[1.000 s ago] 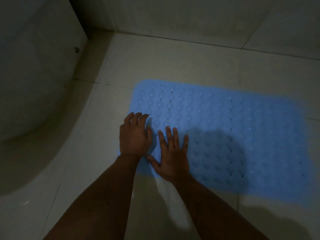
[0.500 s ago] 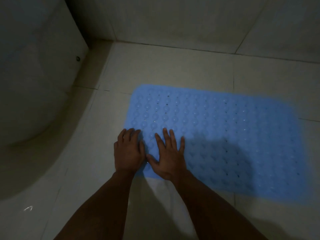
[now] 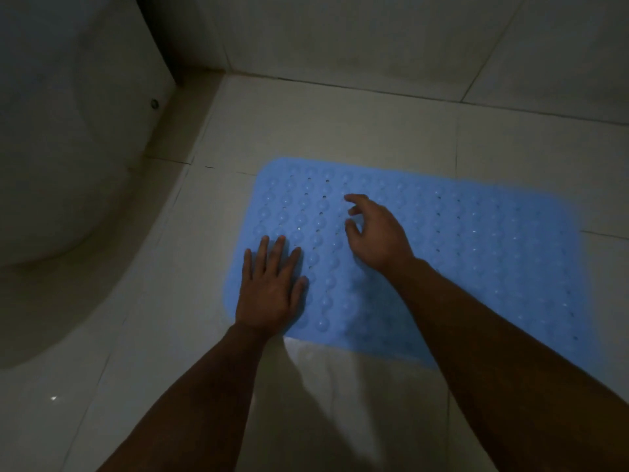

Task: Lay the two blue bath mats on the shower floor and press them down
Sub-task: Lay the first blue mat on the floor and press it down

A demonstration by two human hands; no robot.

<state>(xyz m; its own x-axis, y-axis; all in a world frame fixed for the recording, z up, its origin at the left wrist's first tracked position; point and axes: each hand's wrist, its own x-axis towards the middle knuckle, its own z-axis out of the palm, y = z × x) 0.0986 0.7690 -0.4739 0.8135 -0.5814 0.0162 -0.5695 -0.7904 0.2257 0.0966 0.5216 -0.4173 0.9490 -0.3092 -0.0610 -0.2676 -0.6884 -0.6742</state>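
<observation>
One blue mat (image 3: 459, 267), rectangular with rounded corners, studded with rows of raised bumps and small holes, lying flat on the pale tiled floor (image 3: 323, 124); its long side runs left to right, its left end nearest the hands. Only this one mat is in view. Left hand (image 3: 270, 291): palm down, fingers straight and slightly spread, lying on the mat's near left corner, the outer edge of the hand about at the mat's left border. Right hand (image 3: 377, 233): over the mat farther in, beside and beyond the left hand, fingers loosely curled and holding nothing; the light is dim and the hand slightly blurred, so whether its fingertips touch the mat cannot be told. Both forearms bare, entering from the bottom of the view. A shadow falls on the mat under the right arm. Curved white fixture (image 3: 68, 165), large and rounded, to the left, standing on the floor well apart from the mat. Tiled wall (image 3: 374, 39) behind, meeting the floor along a dark grout line.
</observation>
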